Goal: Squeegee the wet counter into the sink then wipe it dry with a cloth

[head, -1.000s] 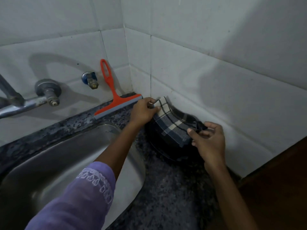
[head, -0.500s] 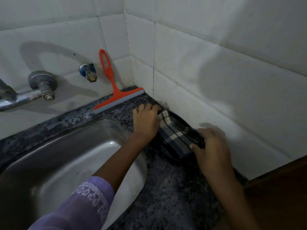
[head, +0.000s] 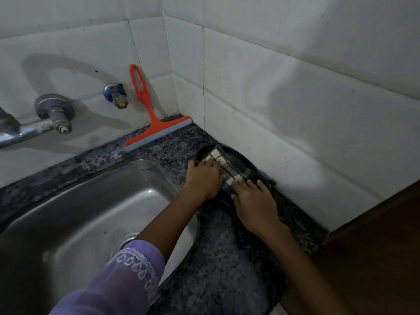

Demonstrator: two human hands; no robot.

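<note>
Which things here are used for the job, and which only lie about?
For the job:
cloth, under left hand and right hand
squeegee, leaning on the wall
counter
sink

Lying about:
tap
valve
dark dish under the cloth

Both arms reach forward from the lower edge of the frame toward its centre. The left arm, in a lilac sleeve (head: 127,276) pushed up above the elbow, rises from the lower left, its forearm bare. The left hand (head: 204,177) lies palm down just right of centre, fingers straight and close together, pointing up the frame. The right hand (head: 253,197) lies palm down just beside it, lower and to the right, fingers extended, forearm bare.
</note>
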